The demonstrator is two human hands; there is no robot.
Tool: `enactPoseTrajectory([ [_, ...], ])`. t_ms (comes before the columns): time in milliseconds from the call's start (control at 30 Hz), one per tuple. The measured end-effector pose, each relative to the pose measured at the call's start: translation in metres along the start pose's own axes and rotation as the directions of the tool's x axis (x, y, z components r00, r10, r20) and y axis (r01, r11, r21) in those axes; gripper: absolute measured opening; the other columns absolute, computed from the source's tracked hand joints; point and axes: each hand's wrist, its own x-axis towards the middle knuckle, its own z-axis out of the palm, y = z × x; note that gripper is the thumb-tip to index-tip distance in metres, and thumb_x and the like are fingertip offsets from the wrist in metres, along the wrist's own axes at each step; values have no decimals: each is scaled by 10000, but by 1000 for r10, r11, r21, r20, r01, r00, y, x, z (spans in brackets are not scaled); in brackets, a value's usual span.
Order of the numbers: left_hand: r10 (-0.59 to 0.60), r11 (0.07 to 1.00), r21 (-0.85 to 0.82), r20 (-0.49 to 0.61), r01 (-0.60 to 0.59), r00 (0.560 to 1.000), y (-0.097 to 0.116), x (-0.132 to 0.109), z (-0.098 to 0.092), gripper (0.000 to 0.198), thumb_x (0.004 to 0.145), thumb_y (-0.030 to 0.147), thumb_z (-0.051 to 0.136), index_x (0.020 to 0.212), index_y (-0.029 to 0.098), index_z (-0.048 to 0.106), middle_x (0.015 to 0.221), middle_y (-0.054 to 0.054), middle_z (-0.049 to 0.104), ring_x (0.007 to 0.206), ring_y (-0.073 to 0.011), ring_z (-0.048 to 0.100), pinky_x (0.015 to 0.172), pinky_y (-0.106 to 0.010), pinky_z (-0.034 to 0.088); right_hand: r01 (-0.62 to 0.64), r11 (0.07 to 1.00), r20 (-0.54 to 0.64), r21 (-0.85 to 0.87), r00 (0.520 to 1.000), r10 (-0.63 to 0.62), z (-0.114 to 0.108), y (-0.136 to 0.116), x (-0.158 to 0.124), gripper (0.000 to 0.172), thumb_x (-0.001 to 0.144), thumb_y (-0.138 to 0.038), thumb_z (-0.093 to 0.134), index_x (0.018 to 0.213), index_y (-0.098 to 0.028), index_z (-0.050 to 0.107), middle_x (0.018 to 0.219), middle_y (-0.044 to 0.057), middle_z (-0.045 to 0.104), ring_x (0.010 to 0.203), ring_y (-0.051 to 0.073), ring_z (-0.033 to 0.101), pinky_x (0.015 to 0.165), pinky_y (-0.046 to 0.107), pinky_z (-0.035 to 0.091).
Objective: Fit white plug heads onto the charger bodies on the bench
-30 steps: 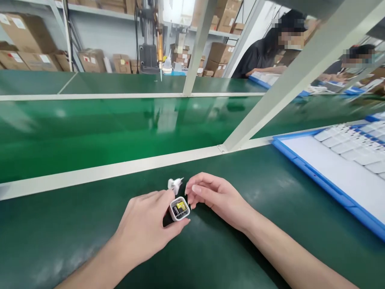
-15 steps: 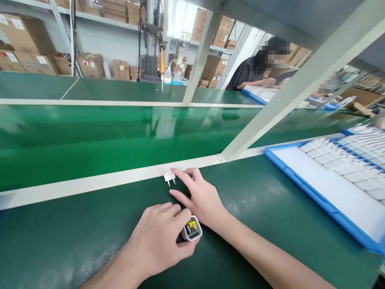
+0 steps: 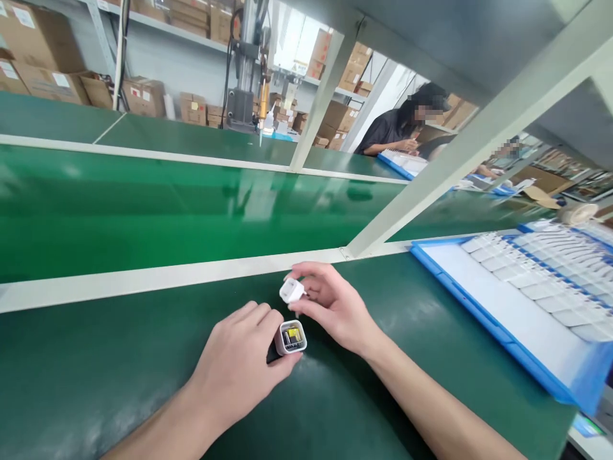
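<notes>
On the near table (image 3: 440,332), a white housing (image 3: 281,342) is gripped by the curled fingers of the left hand (image 3: 239,358); its left side is covered by them, and the yellow and dark parts inside are only partly seen. Just beyond its open end, a white plug piece (image 3: 291,291) is pinched in the fingers of the right hand (image 3: 338,310), its pins half hidden. Both forearms are cut off at the near edge. At right, pale pieces in a blue tray (image 3: 474,308) are blurred.
</notes>
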Motion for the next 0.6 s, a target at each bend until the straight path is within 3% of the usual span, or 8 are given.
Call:
enactPoseTrajectory([
  [100,-16,999,-44,-19,15,1000,-5,2,1,181,917,350,648,854,189,598,874,-22,575,836,-191,471,730,-330,385,2,990,75,140,997,-13,-11,-9,-5,238,986,-192,683,1210,-251,631,1088,55,678,957,201,683,837,322,591],
  [167,-11,999,-51,-17,10,1000,-7,2,1,194,936,372,633,882,188,603,887,-27,558,837,-191,447,743,-343,388,75,993,127,90,988,-86,-18,-15,-4,191,1014,-148,615,1165,-240,686,1048,54,694,914,193,674,788,320,575],
  [267,-19,999,-49,13,20,1000,-6,1,0,143,932,308,636,889,184,582,906,-26,544,842,-186,435,733,-340,380,218,976,203,-10,956,-212,-25,-19,-3,288,1028,-81,501,1162,-231,708,1054,68,674,932,198,642,772,331,552],
  [367,-21,999,-40,20,22,1000,-4,-1,0,145,933,290,649,888,180,564,927,-24,542,859,-187,435,740,-342,378,302,936,255,-182,934,-252,-21,-17,-4,318,1008,-57,442,1123,-205,699,1034,92,627,886,204,594,744,348,526],
  [433,5,1000,-22,-18,-5,1000,-4,-2,1,174,952,319,633,882,178,560,910,-24,532,849,-187,428,745,-349,371,302,916,243,-264,940,-240,-14,-15,-5,305,993,-60,425,1139,-191,659,1058,111,603,901,215,584,749,362,526],
  [500,25,1000,4,-54,-24,998,-5,-1,2,183,970,330,599,880,176,558,902,-24,527,836,-184,424,751,-355,364,280,916,160,-286,957,-242,-9,-17,-4,286,988,-68,413,1140,-196,618,1047,110,596,919,217,589,756,363,534],
  [600,27,999,37,-64,-25,998,-7,0,-1,215,980,361,583,874,175,561,913,-25,538,846,-183,438,767,-357,364,177,959,118,-220,981,-154,-23,-37,-2,155,1005,-177,496,1024,-215,645,934,71,626,814,188,603,697,323,538],
])
